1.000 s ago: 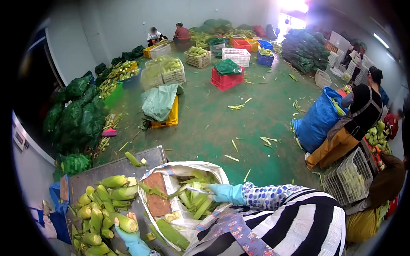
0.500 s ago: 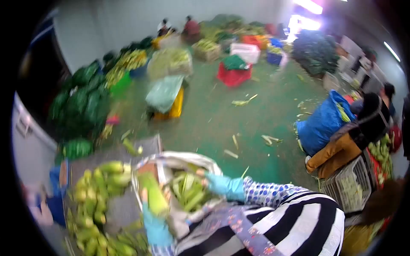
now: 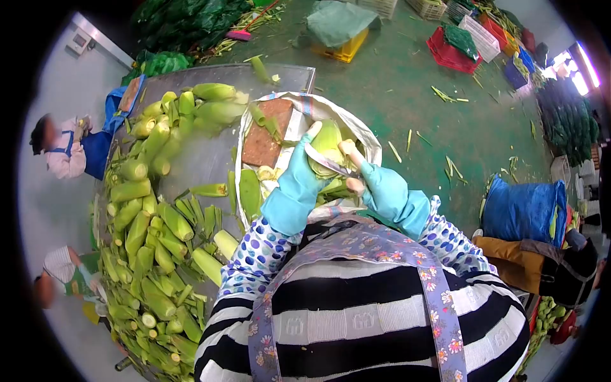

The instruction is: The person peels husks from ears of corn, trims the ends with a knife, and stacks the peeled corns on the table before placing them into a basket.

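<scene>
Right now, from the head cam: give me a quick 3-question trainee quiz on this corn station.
1. True or false: the left hand grips a corn ear over the open sack.
2. What does the right hand hold against that ear?
A) a knife
B) a brush
C) a spoon
3. Fill in: the pile of corn ears lies on the metal ____, to the person's left.

Key: 1 true; 2 A; 3 table.
</scene>
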`<state>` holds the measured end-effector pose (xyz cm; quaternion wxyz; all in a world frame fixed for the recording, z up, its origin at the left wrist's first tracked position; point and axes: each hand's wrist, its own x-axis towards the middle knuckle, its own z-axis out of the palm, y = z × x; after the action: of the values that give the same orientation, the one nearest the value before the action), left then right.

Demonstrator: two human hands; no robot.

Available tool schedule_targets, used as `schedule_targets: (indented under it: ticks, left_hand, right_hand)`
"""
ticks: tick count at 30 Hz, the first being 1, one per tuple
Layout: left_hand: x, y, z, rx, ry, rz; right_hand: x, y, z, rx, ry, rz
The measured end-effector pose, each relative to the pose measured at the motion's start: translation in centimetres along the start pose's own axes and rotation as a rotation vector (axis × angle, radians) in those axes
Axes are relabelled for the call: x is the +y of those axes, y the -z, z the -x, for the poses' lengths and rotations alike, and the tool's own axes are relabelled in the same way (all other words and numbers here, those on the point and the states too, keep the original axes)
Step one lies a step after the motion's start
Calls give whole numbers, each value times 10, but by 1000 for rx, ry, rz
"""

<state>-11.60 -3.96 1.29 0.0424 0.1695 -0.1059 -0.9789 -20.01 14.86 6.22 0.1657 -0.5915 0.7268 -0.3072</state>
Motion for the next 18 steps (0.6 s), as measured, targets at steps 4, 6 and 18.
schedule_targets:
  ticks: [4,6,18]
  left_hand:
    - [-12,-5,0,4,12,79]
    - [-18,-6,9,-2,32,118]
    - [1,29,19,-17,-15,-290]
  right_hand:
    - [7,-8,0,91,22,41]
    - [2,-9,-3,117,54,28]
    - [31,-27,-16,-85,105,-94]
